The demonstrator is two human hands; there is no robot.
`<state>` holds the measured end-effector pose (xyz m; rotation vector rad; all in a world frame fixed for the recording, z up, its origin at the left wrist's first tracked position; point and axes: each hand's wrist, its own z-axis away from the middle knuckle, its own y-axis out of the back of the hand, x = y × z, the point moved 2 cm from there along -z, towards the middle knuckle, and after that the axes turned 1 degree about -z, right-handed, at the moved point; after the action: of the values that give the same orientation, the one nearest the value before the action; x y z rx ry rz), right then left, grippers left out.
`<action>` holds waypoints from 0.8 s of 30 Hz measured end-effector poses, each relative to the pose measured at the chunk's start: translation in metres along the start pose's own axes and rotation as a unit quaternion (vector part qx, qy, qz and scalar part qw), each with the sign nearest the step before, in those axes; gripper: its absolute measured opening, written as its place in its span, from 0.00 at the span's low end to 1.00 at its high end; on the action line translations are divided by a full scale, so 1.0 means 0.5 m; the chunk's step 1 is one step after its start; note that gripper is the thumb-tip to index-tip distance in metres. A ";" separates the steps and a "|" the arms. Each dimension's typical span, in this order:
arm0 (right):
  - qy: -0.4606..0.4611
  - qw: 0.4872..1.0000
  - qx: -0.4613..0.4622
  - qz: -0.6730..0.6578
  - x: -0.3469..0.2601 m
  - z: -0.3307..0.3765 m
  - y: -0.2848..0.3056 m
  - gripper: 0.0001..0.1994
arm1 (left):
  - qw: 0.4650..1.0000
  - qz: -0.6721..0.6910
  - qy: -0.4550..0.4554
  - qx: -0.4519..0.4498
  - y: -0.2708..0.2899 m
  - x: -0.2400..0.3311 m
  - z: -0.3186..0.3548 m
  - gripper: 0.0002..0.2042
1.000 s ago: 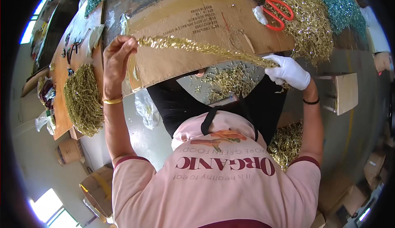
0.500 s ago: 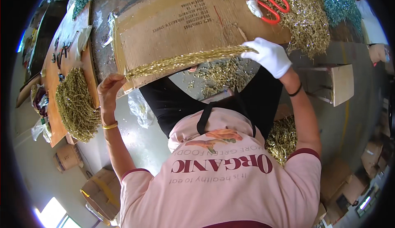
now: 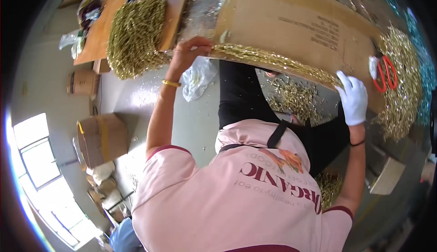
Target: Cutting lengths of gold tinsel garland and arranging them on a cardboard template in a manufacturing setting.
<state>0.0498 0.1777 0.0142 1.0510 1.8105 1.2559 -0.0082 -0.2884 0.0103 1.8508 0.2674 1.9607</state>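
A strand of gold tinsel stretches along the near edge of a cardboard sheet. My bare left hand, with a yellow bangle on the wrist, pinches its left end. At the other end, the white-gloved fingers of my right hand are closed on the strand. Red-handled scissors lie on the cardboard's right side, beyond my right hand. A thick bundle of gold tinsel sits on the wooden board, left of my left hand.
Loose gold tinsel is heaped at the right, beside teal tinsel. Gold scraps lie between my legs. A clear plastic bag is on the floor, left of my legs. Cardboard boxes stand farther left.
The view has swung left, so everything appears shifted right and turned. The strand now lies lower against the cardboard's near edge, still between both hands.
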 end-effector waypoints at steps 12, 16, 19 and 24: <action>0.031 0.998 0.015 -0.049 0.018 -0.018 0.004 0.21 | 0.996 -0.031 -0.080 -0.006 0.005 -0.002 -0.004 0.06; 0.030 0.999 0.032 -0.030 0.014 -0.011 0.016 0.23 | 0.994 -0.055 -0.091 -0.005 0.002 0.003 -0.002 0.06; 0.020 0.999 0.028 -0.025 0.013 -0.009 0.016 0.24 | 0.994 -0.059 -0.094 -0.004 0.002 0.006 0.001 0.06; 0.014 1.000 0.012 -0.023 0.019 -0.008 0.012 0.25 | 0.996 -0.044 -0.082 0.000 0.002 0.001 0.003 0.06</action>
<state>0.0435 0.1859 0.0203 1.0035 1.8641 1.2301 -0.0071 -0.2892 0.0110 1.9533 0.2934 1.7391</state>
